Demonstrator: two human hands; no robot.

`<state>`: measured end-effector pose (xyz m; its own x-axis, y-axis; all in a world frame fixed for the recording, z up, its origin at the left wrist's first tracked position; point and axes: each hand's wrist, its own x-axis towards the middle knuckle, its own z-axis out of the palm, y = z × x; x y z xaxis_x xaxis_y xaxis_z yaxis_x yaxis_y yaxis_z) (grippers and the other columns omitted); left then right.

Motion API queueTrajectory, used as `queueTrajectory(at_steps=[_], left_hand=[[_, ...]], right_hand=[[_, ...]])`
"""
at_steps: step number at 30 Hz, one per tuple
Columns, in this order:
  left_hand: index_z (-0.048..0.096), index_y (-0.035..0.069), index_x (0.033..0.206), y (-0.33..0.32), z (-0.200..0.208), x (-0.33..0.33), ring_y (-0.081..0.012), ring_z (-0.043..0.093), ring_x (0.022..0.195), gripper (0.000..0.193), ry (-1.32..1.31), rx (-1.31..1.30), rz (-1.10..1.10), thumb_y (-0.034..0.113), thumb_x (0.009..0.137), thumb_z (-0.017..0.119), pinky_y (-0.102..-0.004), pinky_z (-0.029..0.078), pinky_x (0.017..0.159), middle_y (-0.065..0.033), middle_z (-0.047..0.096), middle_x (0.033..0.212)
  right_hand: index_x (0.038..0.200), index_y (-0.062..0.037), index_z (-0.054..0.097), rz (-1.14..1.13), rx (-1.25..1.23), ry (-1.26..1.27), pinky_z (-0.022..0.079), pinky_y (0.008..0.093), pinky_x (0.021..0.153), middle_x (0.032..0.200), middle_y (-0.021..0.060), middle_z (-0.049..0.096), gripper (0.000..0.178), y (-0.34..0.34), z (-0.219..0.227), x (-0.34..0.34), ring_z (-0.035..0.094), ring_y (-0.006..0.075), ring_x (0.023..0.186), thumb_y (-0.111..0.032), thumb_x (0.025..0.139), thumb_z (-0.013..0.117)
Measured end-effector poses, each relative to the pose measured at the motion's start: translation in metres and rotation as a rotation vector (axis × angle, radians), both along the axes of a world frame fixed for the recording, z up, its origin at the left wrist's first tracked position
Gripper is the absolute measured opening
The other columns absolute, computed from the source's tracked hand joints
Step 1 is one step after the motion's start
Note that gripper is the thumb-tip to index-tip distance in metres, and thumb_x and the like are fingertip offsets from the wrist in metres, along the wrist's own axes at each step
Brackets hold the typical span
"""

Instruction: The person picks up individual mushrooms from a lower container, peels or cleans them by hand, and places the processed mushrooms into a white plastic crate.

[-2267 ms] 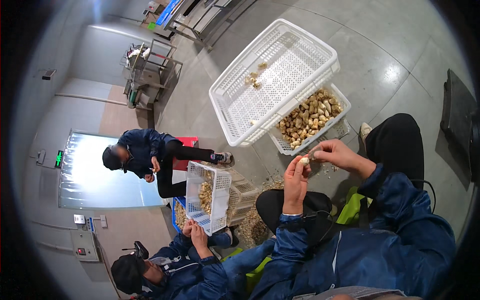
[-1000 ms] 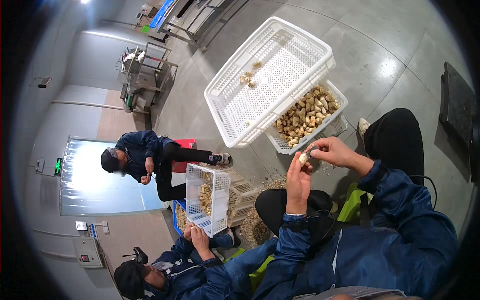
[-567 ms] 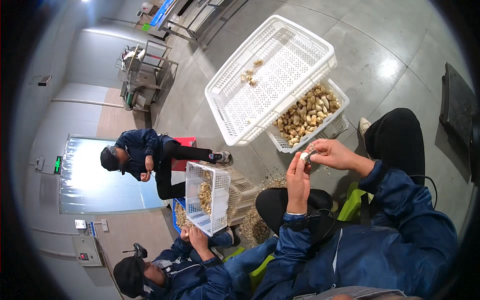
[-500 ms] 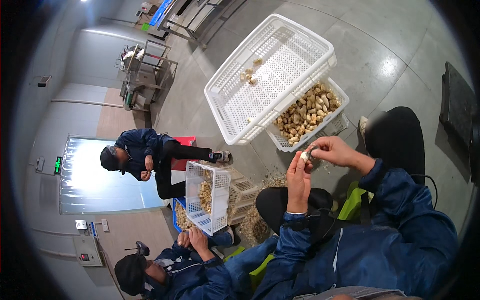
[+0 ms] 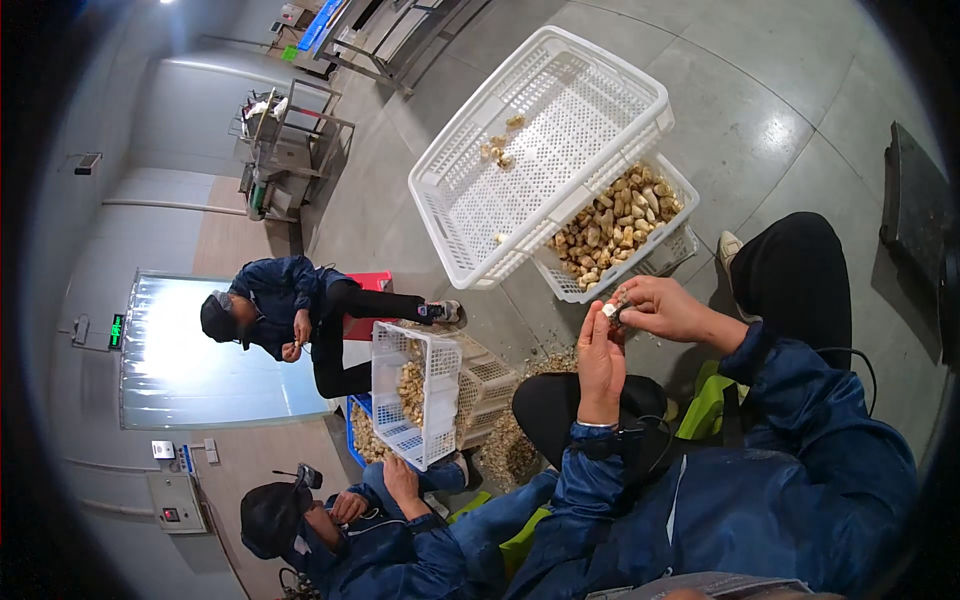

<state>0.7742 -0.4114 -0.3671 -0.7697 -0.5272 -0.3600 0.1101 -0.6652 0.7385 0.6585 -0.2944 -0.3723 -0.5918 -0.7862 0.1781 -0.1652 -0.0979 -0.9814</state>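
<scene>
My left hand (image 5: 600, 375) is raised above my knee, its fingers closed on a small whitish piece (image 5: 609, 310) that looks like a trimmed mushroom. My right hand (image 5: 662, 308) meets it from the right, fingers pinched against the same piece. Something small and dark grey shows at the right fingertips, too small to name. Just beyond my hands, a white crate (image 5: 683, 190) holds many brown and cream mushroom-like pieces (image 5: 625, 215). A larger white perforated crate (image 5: 540, 140) rests partly over it, with several pieces lying inside.
Two people (image 5: 290, 310) (image 5: 400, 540) in dark blue jackets sit at the left, around a white crate (image 5: 440, 400) of similar pieces. Brownish scraps (image 5: 508, 450) are heaped on the floor by my knee. A dark flat platform (image 5: 915, 220) lies at the right; metal tables (image 5: 385, 45) stand far off.
My right fingers have shifted slightly over the whitish piece, and the dark thing at their tips shows less. The nearer person at left has raised one hand toward the head.
</scene>
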Motion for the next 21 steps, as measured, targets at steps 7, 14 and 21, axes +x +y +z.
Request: queueTrajectory(at_steps=[7,14,21], left_hand=[[0.054,0.004,0.122,-0.008,-0.008,0.004,-0.0130,0.056,0.095,0.028,0.013,-0.028,-0.028,0.020,0.098,0.055,-0.0264,0.045,0.081,-0.0063,0.061,0.113],[0.053,0.005,0.118,-0.014,-0.019,0.008,-0.0109,0.056,0.091,0.027,0.037,-0.005,-0.037,0.023,0.098,0.055,-0.0238,0.043,0.076,-0.0052,0.061,0.109],[0.055,0.004,0.115,-0.014,-0.015,0.008,-0.0110,0.055,0.083,0.027,0.061,0.065,-0.074,0.024,0.097,0.057,-0.0238,0.046,0.072,-0.0046,0.061,0.104]], right_hand=[[0.101,0.0007,0.067,0.023,-0.018,0.014,0.052,0.0280,0.077,0.103,0.0123,0.063,0.022,-0.002,0.006,0.000,0.062,0.0167,0.091,-0.016,0.088,0.064],[0.105,-0.0011,0.067,0.066,0.060,-0.131,0.053,0.0309,0.082,0.109,0.0113,0.061,0.022,-0.001,0.006,-0.001,0.062,0.0186,0.097,-0.013,0.087,0.065],[0.101,0.0000,0.068,0.048,0.042,-0.278,0.048,0.0266,0.065,0.076,0.0054,0.063,0.024,-0.002,-0.006,-0.005,0.059,0.0108,0.071,-0.019,0.087,0.064]])
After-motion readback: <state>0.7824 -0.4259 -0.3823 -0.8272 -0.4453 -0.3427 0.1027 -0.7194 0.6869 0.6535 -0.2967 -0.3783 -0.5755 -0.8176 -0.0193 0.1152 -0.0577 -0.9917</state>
